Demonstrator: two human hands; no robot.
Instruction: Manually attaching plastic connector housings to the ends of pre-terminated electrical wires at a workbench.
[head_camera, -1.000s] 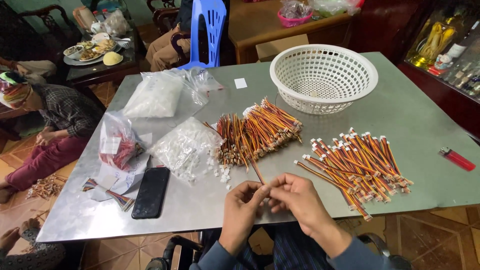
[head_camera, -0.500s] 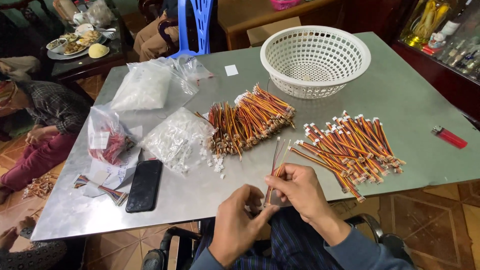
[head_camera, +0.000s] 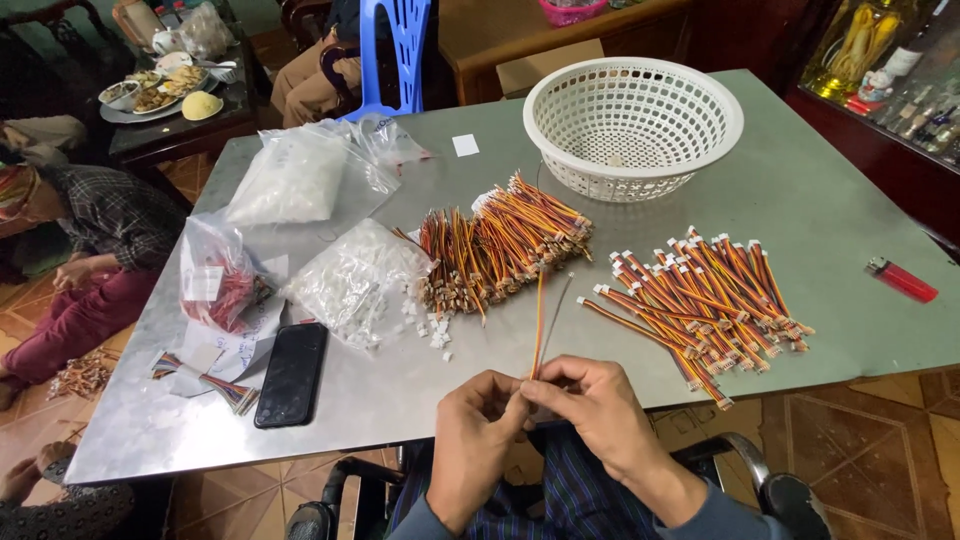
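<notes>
- While the head has come closer than a second ago, both hands now pinch one thin wire lead (head_camera: 540, 320) upright at the surface (head_camera: 820, 220) edge.
- Left hand (head_camera: 478, 440) grips its lower end; right hand (head_camera: 590, 410) closes beside it.
- Finished wire bundles (head_camera: 700, 300) lie just right.

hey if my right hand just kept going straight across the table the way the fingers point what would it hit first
Most likely the loose white connectors beside the clear bag; the right hand points up-left, though depth is hard to judge.
</notes>
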